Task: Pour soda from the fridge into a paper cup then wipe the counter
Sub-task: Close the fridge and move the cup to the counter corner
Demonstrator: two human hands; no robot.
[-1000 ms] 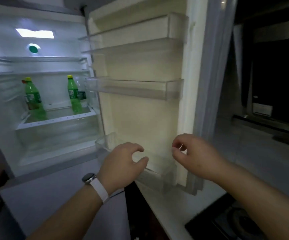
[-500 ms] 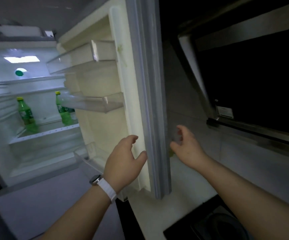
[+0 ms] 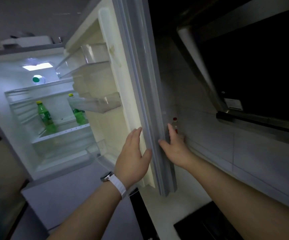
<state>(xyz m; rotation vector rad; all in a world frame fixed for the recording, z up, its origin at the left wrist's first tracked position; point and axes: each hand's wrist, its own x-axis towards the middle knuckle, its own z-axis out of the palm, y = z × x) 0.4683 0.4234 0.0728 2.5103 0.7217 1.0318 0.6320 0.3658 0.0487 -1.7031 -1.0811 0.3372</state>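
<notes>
Near, over the counter [image 3: 183, 205]: left grip [image 3: 133, 158] open, fingers straight along the door [image 3: 145, 84] seal. Right grip [image 3: 174, 148] open too, spread on the door's outer side, holding nothing. Set either side of the edge, probably to steady or swing it wide. Just beyond, a small red-capped bottle [image 3: 175, 126] by the wall. Far left, two green soda bottles [image 3: 45, 116] upright on the lit fridge shelf [image 3: 62, 134], not yet reached.

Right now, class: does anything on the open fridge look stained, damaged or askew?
A yellowish smear, like a dried drip, marks the cream inner lining of the open fridge door beside its top clear shelf.
</notes>
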